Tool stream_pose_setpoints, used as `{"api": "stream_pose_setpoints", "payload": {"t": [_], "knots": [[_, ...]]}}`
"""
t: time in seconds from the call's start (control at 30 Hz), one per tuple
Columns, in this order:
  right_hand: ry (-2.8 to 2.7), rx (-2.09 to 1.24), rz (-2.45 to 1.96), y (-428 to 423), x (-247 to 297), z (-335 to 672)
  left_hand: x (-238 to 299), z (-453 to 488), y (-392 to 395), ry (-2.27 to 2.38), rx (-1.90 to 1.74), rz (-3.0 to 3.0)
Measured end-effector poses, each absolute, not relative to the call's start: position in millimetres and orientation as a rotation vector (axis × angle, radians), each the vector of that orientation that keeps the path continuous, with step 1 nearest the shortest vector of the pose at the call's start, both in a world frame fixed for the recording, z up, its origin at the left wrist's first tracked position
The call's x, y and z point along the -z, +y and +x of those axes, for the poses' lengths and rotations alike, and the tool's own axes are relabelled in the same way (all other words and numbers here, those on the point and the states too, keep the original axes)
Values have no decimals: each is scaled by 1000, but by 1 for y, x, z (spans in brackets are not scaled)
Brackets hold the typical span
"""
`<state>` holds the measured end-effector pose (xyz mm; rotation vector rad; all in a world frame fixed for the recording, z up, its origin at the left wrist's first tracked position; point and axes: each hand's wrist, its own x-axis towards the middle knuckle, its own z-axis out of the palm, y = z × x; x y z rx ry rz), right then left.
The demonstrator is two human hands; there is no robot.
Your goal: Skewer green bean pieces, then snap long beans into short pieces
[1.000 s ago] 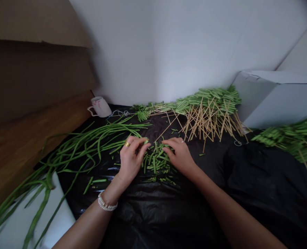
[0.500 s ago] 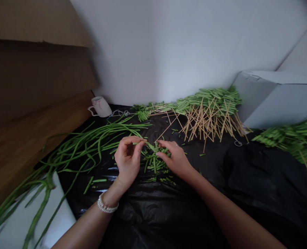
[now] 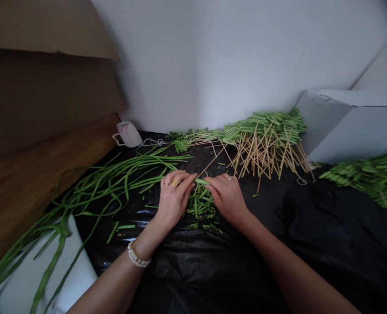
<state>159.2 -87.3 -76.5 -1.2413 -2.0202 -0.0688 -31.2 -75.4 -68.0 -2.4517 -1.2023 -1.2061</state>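
Between my two hands runs a short length of green bean [image 3: 201,180], one end pinched by each. My left hand [image 3: 172,196], with rings and a pearl bracelet, has its thumb and fingers closed on the bean's left end. The right end sits in the closed fingers of my right hand [image 3: 230,197], which wears a ring. Just below lies a loose heap of cut bean pieces [image 3: 198,205] on black plastic sheeting [image 3: 193,270]. Left of my hands, long uncut beans [image 3: 98,187] sprawl across the sheet.
Bean pieces on wooden skewers [image 3: 258,150] are piled at the back right, with a second pile [image 3: 370,170] at the far right. A white mug [image 3: 128,134] stands back left. A white box [image 3: 350,126] and a cardboard box [image 3: 49,87] flank the area.
My left hand has turned palm-down and moved right, closer to the right hand. The right fingers have closed on the bean, which now lies nearly level between both hands.
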Motion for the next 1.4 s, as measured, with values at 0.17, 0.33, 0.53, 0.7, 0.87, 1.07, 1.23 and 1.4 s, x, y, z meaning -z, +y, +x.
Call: {"api": "stream_pose_setpoints", "payload": {"t": [0.17, 0.33, 0.53, 0.7, 0.87, 1.07, 1.23, 1.4], "knots": [[-1997, 275, -1228, -91, 73, 158, 77, -31, -73, -1262, 889, -2527], [-2067, 543, -1163, -94, 72, 154, 73, -26, -78, -1248, 700, -2569], [-2339, 553, -1062, -97, 76, 146, 70, -20, -86, -1216, 641, -2586], [-2282, 20, -1037, -99, 76, 142, 64, -19, -92, -1623, 1073, -2873], [-1722, -891, -899, -98, 65, 143, 56, -26, -84, -1854, 1743, -3174], [-1033, -1353, -830, -85, 65, 153, 48, -47, -69, -1907, 1085, -3113], [-927, -1370, -816, -82, 68, 155, 45, -51, -69, -1622, 394, -2854], [-917, -1295, -824, -80, 68, 154, 46, -42, -75, -1505, 700, -2888]]}}
